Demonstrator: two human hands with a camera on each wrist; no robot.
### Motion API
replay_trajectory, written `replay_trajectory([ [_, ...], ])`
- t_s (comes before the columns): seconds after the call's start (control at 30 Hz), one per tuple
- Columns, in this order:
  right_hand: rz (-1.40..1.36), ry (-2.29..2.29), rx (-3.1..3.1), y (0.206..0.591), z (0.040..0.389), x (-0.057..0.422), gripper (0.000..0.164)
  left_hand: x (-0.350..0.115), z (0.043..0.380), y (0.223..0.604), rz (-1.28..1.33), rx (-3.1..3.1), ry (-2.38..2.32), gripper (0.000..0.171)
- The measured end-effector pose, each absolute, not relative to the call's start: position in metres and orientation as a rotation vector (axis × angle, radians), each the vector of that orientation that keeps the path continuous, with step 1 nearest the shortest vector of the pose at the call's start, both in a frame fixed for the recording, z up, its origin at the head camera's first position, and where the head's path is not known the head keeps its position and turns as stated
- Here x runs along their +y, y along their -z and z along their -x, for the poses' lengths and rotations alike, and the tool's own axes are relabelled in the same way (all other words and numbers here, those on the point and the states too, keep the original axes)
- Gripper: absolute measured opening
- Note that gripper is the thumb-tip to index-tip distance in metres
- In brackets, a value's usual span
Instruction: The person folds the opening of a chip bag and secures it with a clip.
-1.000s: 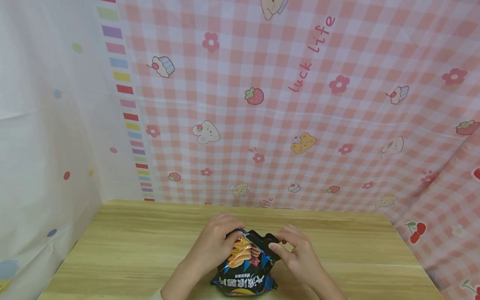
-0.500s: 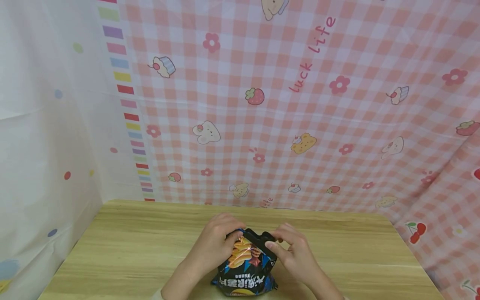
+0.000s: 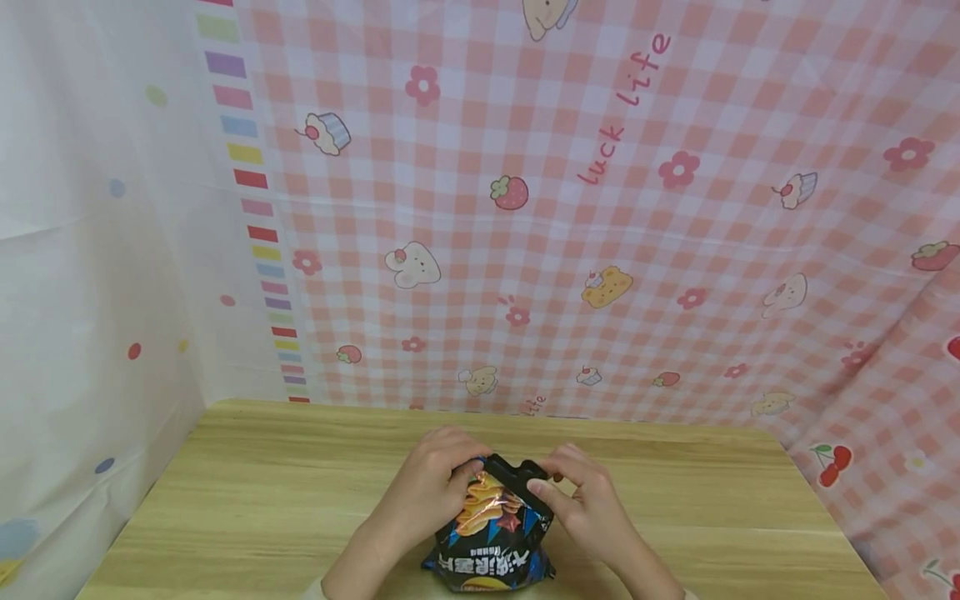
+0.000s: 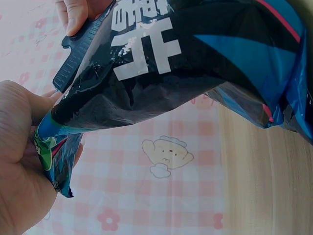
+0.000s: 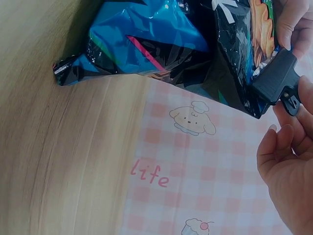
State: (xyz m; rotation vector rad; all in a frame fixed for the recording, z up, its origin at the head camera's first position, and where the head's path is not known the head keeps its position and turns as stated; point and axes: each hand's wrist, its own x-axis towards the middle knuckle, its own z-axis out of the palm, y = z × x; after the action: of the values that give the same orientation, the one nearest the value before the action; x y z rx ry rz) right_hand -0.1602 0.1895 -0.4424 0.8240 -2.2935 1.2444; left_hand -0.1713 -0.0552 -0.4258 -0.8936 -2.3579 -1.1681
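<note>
A black and blue bag of potato chips [image 3: 487,533] stands on the table near its front, with a picture of wavy chips on its face. My left hand [image 3: 435,479] pinches the left corner of the bag's top edge. In the left wrist view that corner [image 4: 56,161] is crumpled between fingers and thumb. Along the top edge sits a black bag clip [image 3: 517,482]. My right hand [image 3: 588,500] pinches the handle of this clip between thumb and index finger. The right wrist view shows the clip [image 5: 276,78] over the bag's top edge, its other fingers curled beneath.
The wooden table [image 3: 262,492] spreads out on both sides of the bag. Behind it hangs a pink checked cloth [image 3: 465,250] with cartoon prints, and a white dotted cloth [image 3: 97,275] hangs at the left.
My right hand has moved slightly left with the clip, which now lies further along the bag's top edge. The left hand and the bag have hardly moved.
</note>
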Motion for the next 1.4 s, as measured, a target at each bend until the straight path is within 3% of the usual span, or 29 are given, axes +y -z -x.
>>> replay_trajectory([
  [1.0, -0.785, -1.359, -2.349, 0.4458, 0.1623, 0.1913, 0.018, -0.0558, 0.1727, 0.4261, 0.912, -2.318, 1.058, 0.024],
  [1.4, -0.648, -1.36, -2.41, 0.4468, 0.1616, 0.1926, 0.032, -0.0583, 0.1712, 0.4237, 0.866, -2.361, 1.102, 0.025],
])
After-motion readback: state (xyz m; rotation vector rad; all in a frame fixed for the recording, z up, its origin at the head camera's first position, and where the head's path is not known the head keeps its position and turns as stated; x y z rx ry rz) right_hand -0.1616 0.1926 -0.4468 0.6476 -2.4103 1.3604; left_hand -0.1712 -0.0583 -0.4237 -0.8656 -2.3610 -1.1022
